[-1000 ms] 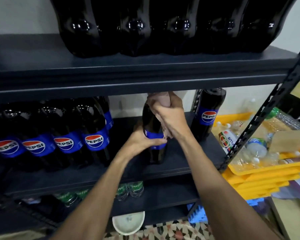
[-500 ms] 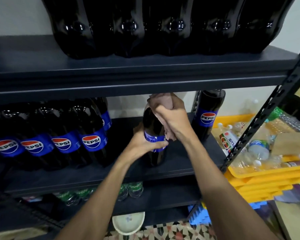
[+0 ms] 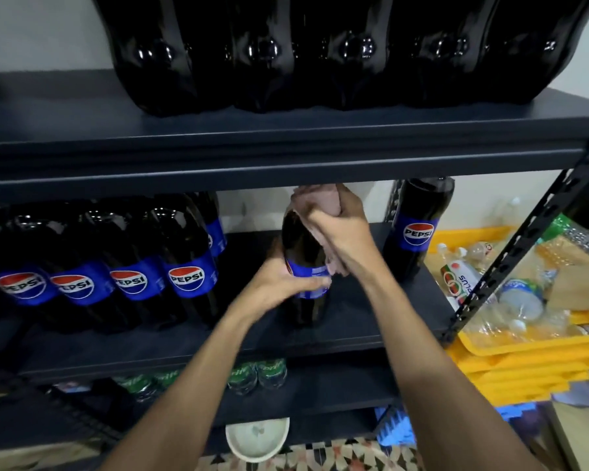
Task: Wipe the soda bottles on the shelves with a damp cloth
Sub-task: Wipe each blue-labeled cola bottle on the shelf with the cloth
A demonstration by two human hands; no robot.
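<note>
A dark Pepsi bottle (image 3: pixel 301 243) with a blue label stands alone in the middle of the middle shelf (image 3: pixel 320 341). My left hand (image 3: pixel 283 283) grips it around the label. My right hand (image 3: pixel 344 232) holds a pinkish cloth (image 3: pixel 317 202) wrapped over the bottle's neck and shoulder, just under the upper shelf; the cap is hidden. A row of several Pepsi bottles (image 3: pixel 187 263) stands to the left, and one more Pepsi bottle (image 3: pixel 419 229) to the right.
Several large dark bottles (image 3: pixel 286 62) fill the upper shelf (image 3: pixel 286 141). Green-capped bottles (image 3: pixel 255 372) sit on the lower shelf. A white bowl (image 3: pixel 257 440) rests on the floor. Stacked yellow trays (image 3: pixel 524 358) with plastic bottles lie right of the rack's upright post (image 3: pixel 524 246).
My right hand with the cloth has stayed at the bottle's neck, shifting only slightly. My left hand keeps its grip on the label; the bottle seems turned a little.
</note>
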